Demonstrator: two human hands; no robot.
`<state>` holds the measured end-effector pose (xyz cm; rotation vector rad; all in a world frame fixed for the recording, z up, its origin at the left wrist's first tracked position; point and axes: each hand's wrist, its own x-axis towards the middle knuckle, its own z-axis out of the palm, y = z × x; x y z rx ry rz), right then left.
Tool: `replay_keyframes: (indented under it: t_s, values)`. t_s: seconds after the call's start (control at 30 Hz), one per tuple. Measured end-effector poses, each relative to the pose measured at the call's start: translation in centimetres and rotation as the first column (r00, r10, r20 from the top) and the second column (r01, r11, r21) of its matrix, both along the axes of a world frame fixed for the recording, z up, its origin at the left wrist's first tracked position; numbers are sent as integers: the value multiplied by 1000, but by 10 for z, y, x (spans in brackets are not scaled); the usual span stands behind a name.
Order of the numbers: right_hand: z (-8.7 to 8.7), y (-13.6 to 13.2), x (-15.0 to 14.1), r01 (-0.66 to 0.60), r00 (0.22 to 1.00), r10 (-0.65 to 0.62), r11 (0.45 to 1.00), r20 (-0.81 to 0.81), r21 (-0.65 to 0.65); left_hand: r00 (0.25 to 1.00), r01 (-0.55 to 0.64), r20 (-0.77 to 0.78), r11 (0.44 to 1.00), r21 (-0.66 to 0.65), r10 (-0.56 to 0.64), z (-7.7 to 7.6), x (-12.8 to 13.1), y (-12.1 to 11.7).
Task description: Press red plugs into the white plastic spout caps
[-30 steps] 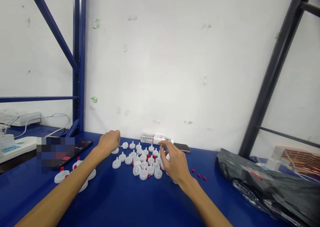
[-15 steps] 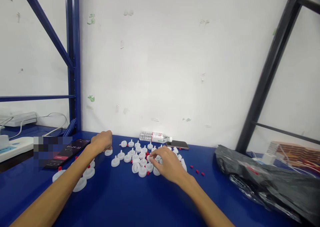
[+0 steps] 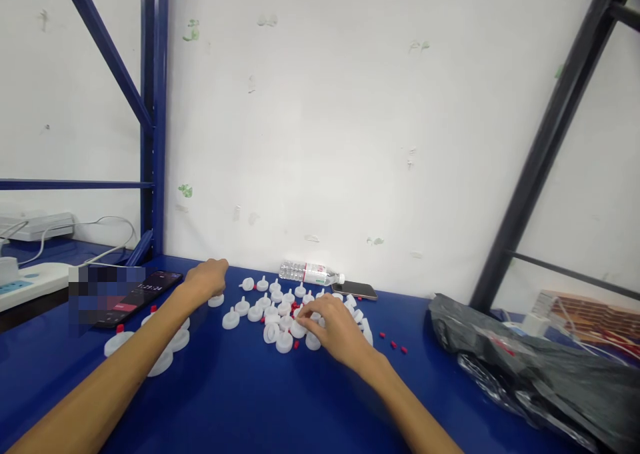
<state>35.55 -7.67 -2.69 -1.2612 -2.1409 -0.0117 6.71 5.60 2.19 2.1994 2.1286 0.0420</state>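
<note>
My left hand [image 3: 207, 280] is closed over a white spouted cap [image 3: 216, 301] at the left of the pile; its fingertips hide the spout. Over the pile's right side, my right hand [image 3: 334, 322] has thumb and fingers drawn together low among the caps, near small red tips [image 3: 295, 307]. What lies between those fingers is hidden. Several white spouted caps [image 3: 285, 342] are crowded around it, mostly spout up. By my left forearm are white caps with red tips on them [image 3: 119, 340], partly covered by the arm.
A clear water bottle [image 3: 315, 274] lies by the wall beside a dark phone [image 3: 355, 289]. Three red tips [image 3: 393, 344] lie to the right, before a dark grey plastic bag [image 3: 530, 367]. At left are a lit phone [image 3: 140, 297] and a power strip [image 3: 37, 282].
My left hand has shifted left, away from the pile, with the white spouted cap under it. My right hand has come down and left into the pile, its fingers drawing together.
</note>
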Motion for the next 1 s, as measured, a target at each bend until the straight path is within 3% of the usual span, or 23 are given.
replay_keyframes:
  t_s: [0.23,0.37,0.47,0.57,0.67,0.8,1.0]
  values:
    - [4,2,3,24,990,-23,1000,-137,11,1000,7,22,989,148,-11,-6,7,-8]
    - [4,4,3,34,976,-27,999,-217,28,999,22,22,959,282,-29,5,20,-20]
    - [3,7,6,55,959,-43,998,-279,37,980,156,54,909,386,-191,15,40,-34]
    - [4,9,10,101,942,-82,994,-325,43,870,430,70,821,375,-488,13,64,-54]
    - [7,10,15,153,923,-122,986,-364,59,736,627,71,717,303,-674,-1,84,-74]
    - [9,12,21,172,907,-131,983,-401,69,620,746,88,621,242,-779,-19,95,-88]
    - [9,12,21,115,902,-87,992,-423,41,565,792,148,584,177,-812,-27,93,-83]
